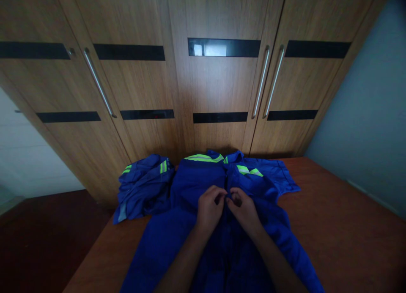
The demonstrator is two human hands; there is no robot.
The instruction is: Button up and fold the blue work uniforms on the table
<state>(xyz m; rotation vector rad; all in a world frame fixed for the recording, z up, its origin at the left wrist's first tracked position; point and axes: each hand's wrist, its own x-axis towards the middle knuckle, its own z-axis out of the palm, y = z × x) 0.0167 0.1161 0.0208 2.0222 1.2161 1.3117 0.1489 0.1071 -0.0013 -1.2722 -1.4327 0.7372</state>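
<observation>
A blue work coverall [168, 238] with yellow-green reflective strips lies spread on a reddish-brown wooden surface, its front facing up. Both hands meet over its middle front seam. My left hand [211, 206] pinches the fabric edge there between thumb and fingertips. Close beside it, my right hand [242, 206] pinches the opposite edge of the same front opening. The small fastening between the fingertips is too dark and hidden to make out.
Another bundled blue garment [142, 187] with reflective strips sits at the left. Behind stands a wooden wardrobe [218, 86] with long metal handles. The wooden surface [342, 234] stretches right toward a pale wall [364, 128]. Dark floor [47, 238] lies beyond its left edge.
</observation>
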